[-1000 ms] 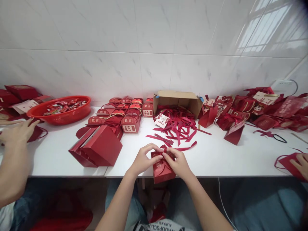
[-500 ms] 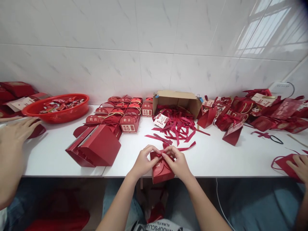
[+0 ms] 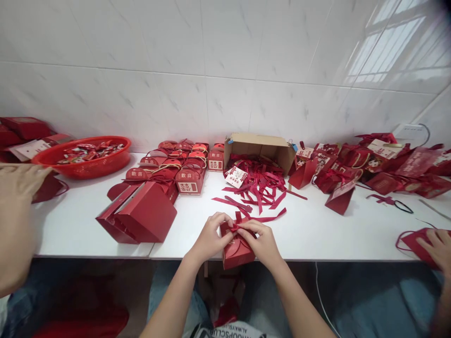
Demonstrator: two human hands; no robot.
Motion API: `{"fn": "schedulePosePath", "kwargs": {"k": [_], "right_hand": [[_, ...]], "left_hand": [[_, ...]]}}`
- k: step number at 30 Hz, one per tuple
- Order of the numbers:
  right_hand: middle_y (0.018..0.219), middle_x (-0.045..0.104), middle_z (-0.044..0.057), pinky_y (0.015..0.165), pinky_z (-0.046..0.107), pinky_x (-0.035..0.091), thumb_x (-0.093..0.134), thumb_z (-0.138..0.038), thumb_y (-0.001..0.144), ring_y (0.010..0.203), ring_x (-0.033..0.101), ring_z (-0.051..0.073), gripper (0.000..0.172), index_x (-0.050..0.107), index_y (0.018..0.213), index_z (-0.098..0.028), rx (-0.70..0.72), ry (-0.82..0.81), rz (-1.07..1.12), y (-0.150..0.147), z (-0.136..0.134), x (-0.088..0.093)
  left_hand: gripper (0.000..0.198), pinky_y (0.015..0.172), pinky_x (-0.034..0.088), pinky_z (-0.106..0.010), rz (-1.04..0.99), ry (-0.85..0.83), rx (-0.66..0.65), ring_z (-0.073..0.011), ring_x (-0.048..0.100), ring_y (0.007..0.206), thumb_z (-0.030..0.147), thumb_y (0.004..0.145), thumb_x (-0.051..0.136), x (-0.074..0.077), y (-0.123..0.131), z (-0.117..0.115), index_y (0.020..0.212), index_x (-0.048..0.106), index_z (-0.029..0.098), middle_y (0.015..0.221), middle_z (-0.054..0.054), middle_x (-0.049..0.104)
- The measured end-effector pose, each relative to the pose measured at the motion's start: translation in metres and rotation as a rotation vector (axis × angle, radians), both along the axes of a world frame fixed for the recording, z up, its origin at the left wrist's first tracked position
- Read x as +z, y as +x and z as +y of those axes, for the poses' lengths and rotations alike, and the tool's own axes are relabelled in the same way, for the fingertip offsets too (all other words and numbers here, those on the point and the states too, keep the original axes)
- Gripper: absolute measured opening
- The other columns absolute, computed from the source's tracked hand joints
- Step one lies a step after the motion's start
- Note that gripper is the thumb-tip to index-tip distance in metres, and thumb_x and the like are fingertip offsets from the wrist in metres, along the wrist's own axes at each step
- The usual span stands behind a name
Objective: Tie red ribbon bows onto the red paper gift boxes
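A small red gift box [image 3: 237, 248] stands at the near edge of the white table [image 3: 317, 230], straight in front of me. My left hand [image 3: 210, 234] grips its left top, fingers curled and pinching the flaps. My right hand [image 3: 260, 240] closes on the right top, thumb and forefinger pinching a short red ribbon [image 3: 238, 224] at the box's crown. Just beyond lies a loose pile of red ribbons [image 3: 259, 185] spilling from an open cardboard box [image 3: 260, 146].
Finished red boxes [image 3: 183, 166] and larger folded red cartons [image 3: 141, 213] stand left of centre. A red basin of sweets [image 3: 84, 157] sits far left. Red bags [image 3: 352, 171] crowd the right. Another person's arm [image 3: 16, 220] is at left, another's hand [image 3: 437, 249] at right.
My fingers have shifted slightly on the ribbon at the box top. The person's hand at left has drawn nearer the camera. The view has dipped a little.
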State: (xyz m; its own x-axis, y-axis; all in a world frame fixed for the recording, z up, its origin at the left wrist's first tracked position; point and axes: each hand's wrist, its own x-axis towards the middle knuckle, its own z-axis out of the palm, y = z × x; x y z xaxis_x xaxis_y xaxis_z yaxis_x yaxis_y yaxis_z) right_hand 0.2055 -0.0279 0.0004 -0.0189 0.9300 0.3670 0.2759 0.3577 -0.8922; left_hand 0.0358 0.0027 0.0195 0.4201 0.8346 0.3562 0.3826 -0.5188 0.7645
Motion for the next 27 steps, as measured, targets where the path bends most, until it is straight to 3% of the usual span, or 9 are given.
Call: {"fn": "schedulePosePath", "kwargs": {"k": [3,8,15,19,27], "right_hand": [[0.084,0.071,0.005,0.074,0.032,0.052,0.062,-0.025,0.082,0.079,0.065,0.019,0.014,0.074,0.088,-0.022,0.0,-0.006,0.001,0.0,-0.001,0.0],[0.09,0.072,0.005,0.077,0.034,0.052,0.065,-0.024,0.078,0.083,0.066,0.021,0.019,0.07,0.096,-0.023,-0.117,-0.018,-0.028,0.0,-0.004,-0.002],[0.085,0.064,0.006,0.076,0.036,0.049,0.061,-0.024,0.081,0.082,0.059,0.021,0.01,0.072,0.083,-0.023,-0.145,0.058,-0.148,0.001,-0.004,-0.001],[0.093,0.061,0.008,0.086,0.043,0.044,0.062,-0.026,0.08,0.094,0.054,0.025,0.009,0.07,0.078,-0.023,-0.186,0.043,-0.17,0.0,-0.005,-0.004],[0.124,0.054,0.011,0.103,0.046,0.033,0.056,-0.033,0.084,0.119,0.046,0.027,0.022,0.069,0.071,-0.021,-0.069,-0.1,-0.005,-0.004,-0.003,-0.013]], "left_hand": [[0.01,0.077,0.043,-0.031,0.016,0.003,0.021,-0.0172,0.055,0.08,0.012,0.074,0.059,-0.001,0.003,0.0,0.073,0.052,0.019,0.08,-0.001,0.059],[0.01,0.079,0.043,-0.032,-0.035,0.039,0.04,-0.0173,0.057,0.08,0.011,0.074,0.058,-0.005,0.005,-0.003,0.073,0.053,0.019,0.08,-0.002,0.061],[0.011,0.077,0.047,-0.03,-0.133,-0.017,-0.013,-0.0171,0.059,0.083,0.008,0.075,0.053,-0.008,0.005,-0.005,0.073,0.054,0.019,0.083,-0.003,0.061],[0.013,0.076,0.047,-0.03,-0.144,-0.013,-0.021,-0.017,0.059,0.081,0.007,0.075,0.05,-0.008,0.007,-0.004,0.073,0.053,0.019,0.081,-0.003,0.06],[0.012,0.077,0.048,-0.029,-0.161,-0.01,-0.007,-0.0151,0.059,0.082,0.009,0.079,0.05,-0.012,0.012,0.001,0.085,0.052,0.02,0.084,-0.002,0.059]]}}
